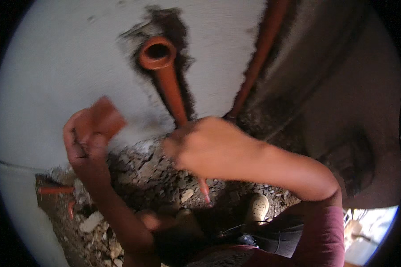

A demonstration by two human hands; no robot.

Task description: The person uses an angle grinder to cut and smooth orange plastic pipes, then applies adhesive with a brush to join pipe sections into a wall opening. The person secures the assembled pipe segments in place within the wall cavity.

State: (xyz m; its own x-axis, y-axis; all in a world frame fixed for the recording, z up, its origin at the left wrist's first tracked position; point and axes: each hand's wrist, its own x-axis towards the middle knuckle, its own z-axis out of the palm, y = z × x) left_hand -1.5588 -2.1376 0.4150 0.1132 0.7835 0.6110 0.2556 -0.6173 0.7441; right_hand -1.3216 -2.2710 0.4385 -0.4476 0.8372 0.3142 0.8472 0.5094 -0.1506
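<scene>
Right at the pipe: one hand on the orange tube, the other lifting a flat piece

Centrally, the orange pipe (167, 84) runs down a dark chase cut in the pale plastered wall (67, 58), its open round mouth at the top, toward twelve o'clock, and its lower stretch passing behind the right hand (205, 149). That hand sits over the pipe with its back to the camera; its fingers are curled out of sight, so I cannot tell whether they close on the pipe or on the thin reddish rod (205, 191) that sticks out below the hand toward six o'clock. At nine o'clock from the pipe the left hand (82, 142) is raised, fingers closed around a flat reddish-brown piece (105, 116), blurred, held in front of the wall. A second orange pipe (258, 53) climbs toward one o'clock along a darker corner. Below both hands lies a heap of grey rubble (156, 173) and broken stone, with short orange pipe stubs (56, 190) at eight o'clock. A pale shoe (257, 208) rests on the rubble at five o'clock, beside the person's maroon sleeve (325, 236)
</scene>
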